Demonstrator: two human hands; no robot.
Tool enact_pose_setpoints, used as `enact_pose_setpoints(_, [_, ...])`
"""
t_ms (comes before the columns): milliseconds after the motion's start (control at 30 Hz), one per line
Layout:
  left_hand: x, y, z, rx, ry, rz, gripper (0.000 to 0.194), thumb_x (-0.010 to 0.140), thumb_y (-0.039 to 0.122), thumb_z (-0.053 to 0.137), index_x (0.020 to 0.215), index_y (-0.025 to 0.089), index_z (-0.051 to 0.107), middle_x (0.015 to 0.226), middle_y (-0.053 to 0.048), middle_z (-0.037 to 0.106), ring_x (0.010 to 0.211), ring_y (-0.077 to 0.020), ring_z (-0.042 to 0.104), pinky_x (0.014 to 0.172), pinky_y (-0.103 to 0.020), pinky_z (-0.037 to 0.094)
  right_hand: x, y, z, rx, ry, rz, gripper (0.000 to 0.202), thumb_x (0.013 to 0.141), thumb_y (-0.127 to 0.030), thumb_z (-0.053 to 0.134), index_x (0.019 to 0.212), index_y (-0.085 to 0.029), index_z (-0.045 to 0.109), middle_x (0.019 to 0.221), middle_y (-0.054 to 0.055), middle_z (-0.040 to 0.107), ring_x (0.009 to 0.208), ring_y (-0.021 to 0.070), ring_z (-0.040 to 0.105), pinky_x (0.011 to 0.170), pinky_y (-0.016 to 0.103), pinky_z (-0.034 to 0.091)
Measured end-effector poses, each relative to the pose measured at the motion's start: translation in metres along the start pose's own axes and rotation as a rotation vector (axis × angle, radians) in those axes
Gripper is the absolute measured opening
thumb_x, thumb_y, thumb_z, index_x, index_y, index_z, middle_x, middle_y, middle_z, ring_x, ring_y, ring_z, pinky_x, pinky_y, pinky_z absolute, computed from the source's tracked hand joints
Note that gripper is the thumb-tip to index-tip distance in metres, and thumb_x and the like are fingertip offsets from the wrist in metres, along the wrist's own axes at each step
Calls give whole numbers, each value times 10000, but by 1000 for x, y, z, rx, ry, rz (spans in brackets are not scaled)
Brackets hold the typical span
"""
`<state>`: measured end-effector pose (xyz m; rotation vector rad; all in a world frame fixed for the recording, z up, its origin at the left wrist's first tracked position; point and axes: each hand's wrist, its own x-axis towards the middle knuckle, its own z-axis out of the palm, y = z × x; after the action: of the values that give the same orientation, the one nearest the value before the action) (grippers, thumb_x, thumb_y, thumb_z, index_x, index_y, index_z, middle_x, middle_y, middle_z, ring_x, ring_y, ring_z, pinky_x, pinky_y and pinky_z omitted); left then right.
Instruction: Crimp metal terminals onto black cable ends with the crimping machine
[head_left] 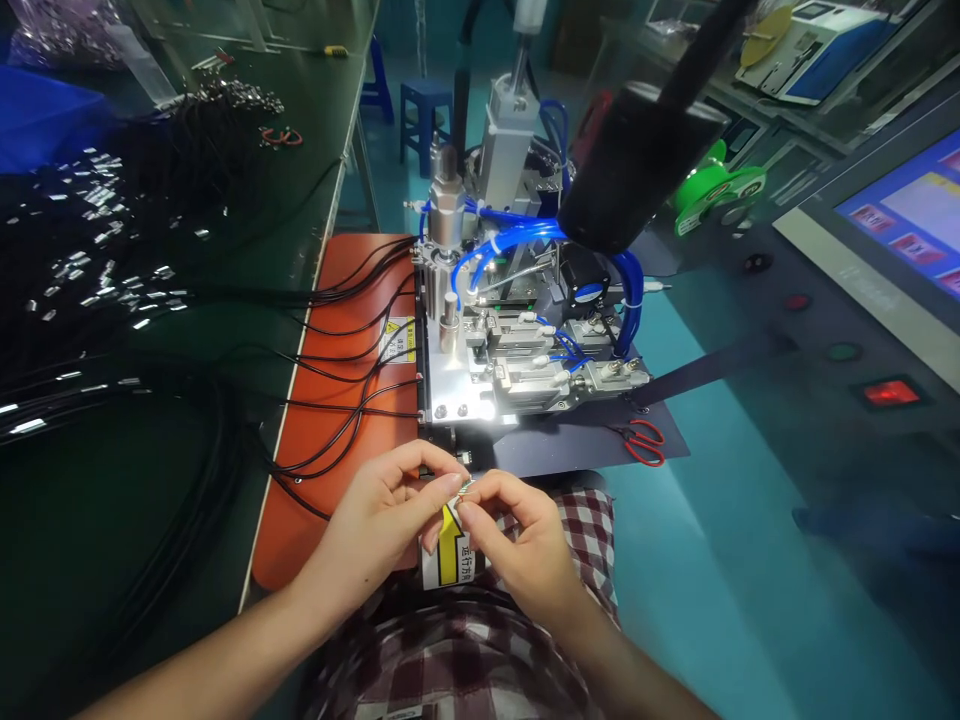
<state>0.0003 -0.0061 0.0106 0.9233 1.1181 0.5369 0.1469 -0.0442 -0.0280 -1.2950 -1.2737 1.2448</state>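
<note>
My left hand (386, 510) and my right hand (521, 530) meet just in front of the machine (465, 385), low in the middle of the view. Between their fingertips are thin, light-coloured wire ends (465, 490), pinched from both sides. The fingers partly cover these strands, so their exact number and shape are unclear. Below the fingertips shows a white label with a yellow arrow (448, 550). Black cables (360, 400) run from the left across the orange board (300, 530) to the machine's left edge.
Red-handled scissors (645, 442) lie right of the machine. A big heap of black cables (172, 230) covers the left table, beside a blue bin (49, 120). A control panel with a screen (900, 220) stands at the right. A black cylinder (637, 165) hangs above the machine.
</note>
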Motion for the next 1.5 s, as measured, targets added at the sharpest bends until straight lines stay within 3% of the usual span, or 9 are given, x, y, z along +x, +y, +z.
enact_pose_setpoints(133, [0, -8, 1, -99, 56, -15, 260, 837, 442, 582, 788, 199, 505, 433, 100, 373, 385, -39, 246, 369, -135, 201, 0, 0, 7, -70, 65, -37, 141, 836, -179, 574, 696, -175, 581, 674, -19, 573, 613, 107, 497, 592, 223, 414])
enact_pose_setpoints(333, [3, -4, -8, -6, -32, 4, 237, 816, 369, 633, 943, 180, 569, 551, 72, 456, 517, -56, 381, 474, -137, 311, 2, 1, 6, -110, 81, -71, 119, 846, -174, 569, 730, -178, 594, 710, -8, 594, 633, 115, 519, 594, 233, 422])
enact_pose_setpoints(533, [1, 0, -13, 43, -55, 6, 198, 783, 339, 666, 848, 158, 618, 568, 49, 515, 537, -60, 455, 504, -145, 359, 2, -1, -1, -128, 60, -120, 105, 844, -178, 577, 742, -180, 603, 706, -6, 594, 632, 117, 521, 595, 237, 418])
enact_pose_setpoints(767, [-5, 4, -12, 33, -44, -53, 202, 786, 373, 651, 842, 178, 650, 569, 56, 497, 435, -38, 347, 393, -143, 242, 6, -1, -15, 139, -3, 73, 90, 848, -247, 575, 797, -185, 616, 666, -17, 576, 553, 105, 514, 530, 225, 434])
enact_pose_setpoints(900, [-6, 2, -13, 62, -65, -37, 232, 803, 396, 628, 874, 180, 671, 644, 24, 551, 451, -40, 353, 404, -158, 231, 14, -3, -16, 177, 10, 75, 70, 843, -235, 591, 851, -203, 652, 750, -4, 598, 568, 96, 521, 535, 216, 455])
enact_pose_setpoints(1067, [-8, 1, -13, 83, -82, 0, 227, 834, 400, 594, 878, 193, 677, 731, 1, 588, 520, -55, 397, 442, -161, 260, 24, -3, -17, 307, -176, 41, 162, 836, -232, 611, 976, -257, 689, 880, 10, 604, 628, 101, 545, 551, 222, 485])
enact_pose_setpoints(1233, [-9, 3, -15, 87, -131, 47, 226, 852, 383, 581, 786, 181, 659, 690, 14, 582, 486, -41, 341, 433, -170, 233, 27, 0, -18, 369, -229, -53, 144, 802, -199, 673, 914, -269, 729, 882, 11, 599, 763, 125, 564, 633, 240, 477])
enact_pose_setpoints(1333, [-9, 3, -17, 110, -165, 48, 231, 861, 387, 569, 795, 186, 661, 696, 3, 595, 528, -61, 388, 466, -180, 275, 26, 0, -17, 346, -201, -55, 81, 771, -209, 718, 827, -259, 747, 812, 9, 598, 708, 125, 562, 566, 236, 463])
enact_pose_setpoints(1500, [-8, 3, -20, 90, -183, 4, 249, 859, 422, 562, 830, 192, 651, 689, 9, 582, 503, -54, 367, 467, -183, 302, 22, -4, -12, 235, -36, -118, 30, 741, -221, 755, 753, -249, 757, 723, 7, 621, 541, 101, 530, 446, 227, 430])
